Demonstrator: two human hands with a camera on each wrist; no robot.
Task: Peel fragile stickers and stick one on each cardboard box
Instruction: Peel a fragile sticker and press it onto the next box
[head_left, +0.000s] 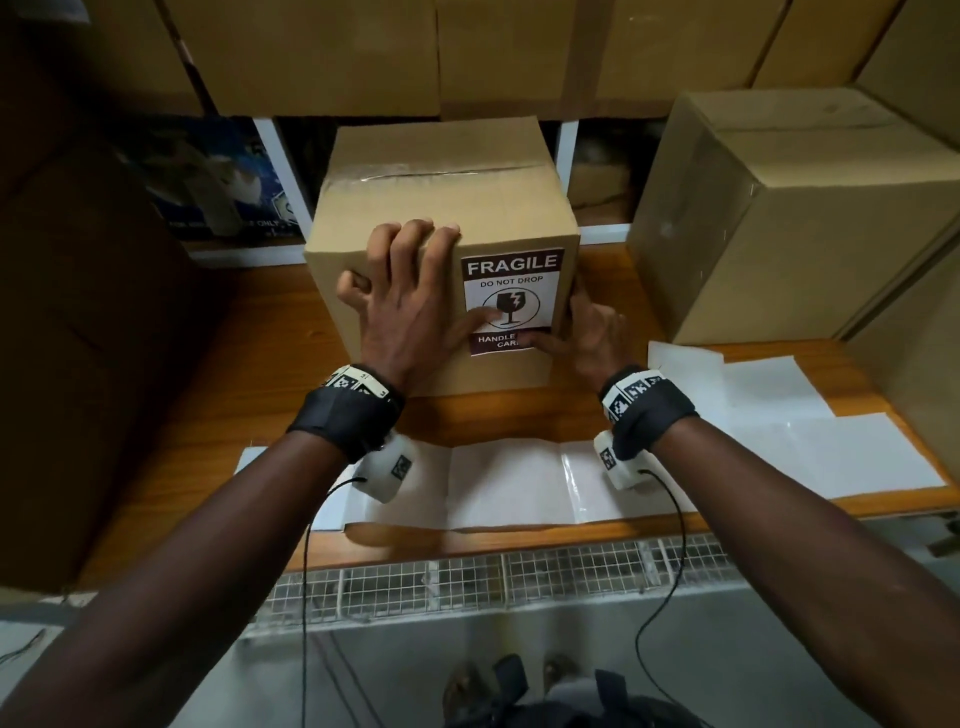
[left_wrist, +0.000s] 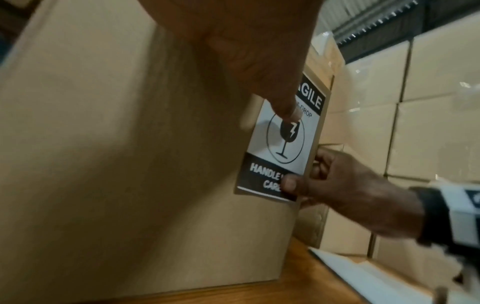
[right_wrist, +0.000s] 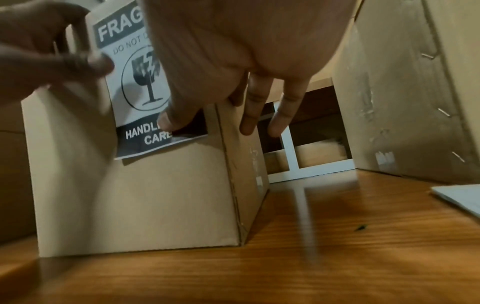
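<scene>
A person presses a fragile sticker (head_left: 510, 300) onto the near face of a small cardboard box (head_left: 441, 208) standing on a wooden table (head_left: 218, 415), with a shelf unit right behind it. The sticker sits toward the right side of that face, close to the box's right vertical edge; its lower edge curls slightly off the cardboard in the right wrist view. The left hand (head_left: 402, 306) lies flat and spread on the box, fingertips hooked over the top front edge, thumb pressed against the sticker beside the glass symbol; it grips nothing. The right hand (head_left: 584, 332) wraps the right corner of the box, thumb pushing on the sticker's dark bottom band, the other fingers straight along the side face. A larger cardboard box (head_left: 789, 218) stands to the right, apart from the small one, with a strip of bare tabletop between them. A dark box (head_left: 88, 338) crowds the table's left side. White backing sheets (head_left: 519, 483) lie along the table's front edge beneath the wrists, and more sheets (head_left: 810, 415) spread right toward the larger box. Stacked cartons (head_left: 363, 52) fill the wall above.
</scene>
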